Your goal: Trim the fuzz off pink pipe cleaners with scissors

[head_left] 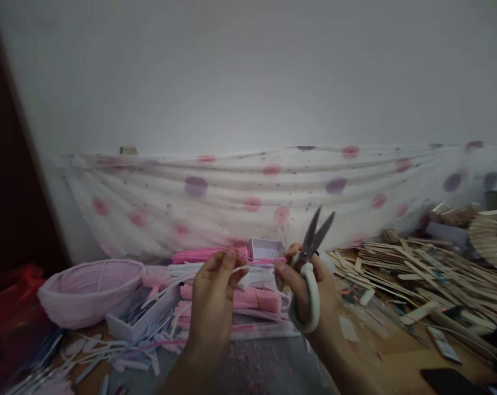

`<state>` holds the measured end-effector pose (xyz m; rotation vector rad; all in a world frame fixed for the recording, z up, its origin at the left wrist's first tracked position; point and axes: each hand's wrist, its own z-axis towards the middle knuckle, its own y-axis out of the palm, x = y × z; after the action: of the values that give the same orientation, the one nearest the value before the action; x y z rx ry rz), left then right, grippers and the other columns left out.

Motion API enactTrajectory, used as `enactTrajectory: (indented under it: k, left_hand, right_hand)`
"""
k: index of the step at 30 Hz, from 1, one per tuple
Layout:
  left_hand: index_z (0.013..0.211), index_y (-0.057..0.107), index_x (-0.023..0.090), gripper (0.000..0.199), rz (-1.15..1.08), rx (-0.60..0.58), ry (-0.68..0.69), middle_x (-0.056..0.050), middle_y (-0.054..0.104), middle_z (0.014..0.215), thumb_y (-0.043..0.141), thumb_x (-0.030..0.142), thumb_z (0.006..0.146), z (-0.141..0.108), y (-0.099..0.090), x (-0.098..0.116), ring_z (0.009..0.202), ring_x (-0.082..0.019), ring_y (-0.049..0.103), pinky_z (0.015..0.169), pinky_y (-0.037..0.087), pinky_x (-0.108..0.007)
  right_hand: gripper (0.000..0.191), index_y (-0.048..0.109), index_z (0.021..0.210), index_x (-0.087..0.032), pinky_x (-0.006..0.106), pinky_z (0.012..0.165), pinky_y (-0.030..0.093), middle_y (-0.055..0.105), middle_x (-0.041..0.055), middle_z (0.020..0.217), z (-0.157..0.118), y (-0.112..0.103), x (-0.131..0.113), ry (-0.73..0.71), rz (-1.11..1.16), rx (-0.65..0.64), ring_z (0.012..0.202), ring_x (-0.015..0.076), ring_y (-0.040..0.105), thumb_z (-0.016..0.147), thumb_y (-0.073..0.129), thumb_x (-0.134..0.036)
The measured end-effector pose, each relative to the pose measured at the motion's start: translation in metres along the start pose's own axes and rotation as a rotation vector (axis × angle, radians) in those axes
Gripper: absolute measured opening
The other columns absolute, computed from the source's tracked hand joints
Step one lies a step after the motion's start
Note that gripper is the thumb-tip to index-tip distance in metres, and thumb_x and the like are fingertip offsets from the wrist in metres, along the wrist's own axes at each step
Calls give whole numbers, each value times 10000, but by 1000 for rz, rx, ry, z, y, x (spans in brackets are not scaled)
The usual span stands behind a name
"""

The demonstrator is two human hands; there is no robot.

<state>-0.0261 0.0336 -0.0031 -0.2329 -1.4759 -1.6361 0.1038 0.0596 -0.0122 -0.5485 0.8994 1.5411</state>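
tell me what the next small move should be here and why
I'd probably close the scissors in the right hand next: they stand open, pointing up and away from the pale strand at the fingertips of the left hand, so they don't seem to be cutting, and both hands' fingertips are close by.

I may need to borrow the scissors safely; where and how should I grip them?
Best take the scissors by the white handle loop, from the near, lower side: the blades stand open, pointing up and away. The right hand holds them, so it would probably have to let go first.
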Motion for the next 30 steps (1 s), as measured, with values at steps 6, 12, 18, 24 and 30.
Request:
enactTrajectory:
  k: [6, 12, 18, 24, 30]
  left_hand:
    - [720, 654, 157, 153, 170, -131, 270, -21, 740, 873, 738, 283, 738, 13, -14, 28, 853, -110, 681, 837, 517, -212]
    - [777, 566, 180, 135, 260, -278, 302, -57, 756, 846, 626, 283, 841, 4, -15, 47, 890, -177, 704, 883, 522, -342]
    - [768, 518, 191, 169, 296, -280, 194, -89, 759, 846, 646, 289, 818, -5, -11, 54, 786, -212, 725, 748, 572, -334]
    - [788, 475, 204, 234, 312, -187, 184, -88, 759, 887, 680, 317, 783, -5, -11, 55, 597, -184, 713, 651, 582, -289]
    - [765, 476, 189, 267, 340, -132, 179, -94, 758, 889, 706, 323, 758, -5, -10, 52, 612, -192, 716, 622, 589, -289]
  right_hand:
    - [360, 615, 1048, -222, 276, 624, 452, 583, 3, 801, 21, -36, -15, -394, -531, -311, 690, 149, 564, 726, 714, -348]
    - [380, 654, 1098, -238, 311, 664, 472, 609, 56, 913, 18, -48, -34, -605, -930, -501, 781, 189, 591, 765, 697, -415]
    - [340, 697, 1055, -200, 310, 613, 445, 609, 71, 819, 16, -39, -27, -791, -996, -428, 721, 190, 565, 802, 659, -424]
    - [289, 699, 1045, -183, 317, 599, 417, 588, 73, 784, 16, -39, -24, -833, -1016, -429, 703, 195, 543, 819, 644, -355]
    - [270, 691, 1039, -169, 328, 600, 410, 578, 77, 785, 16, -36, -22, -873, -1021, -419, 689, 200, 536, 809, 643, -303]
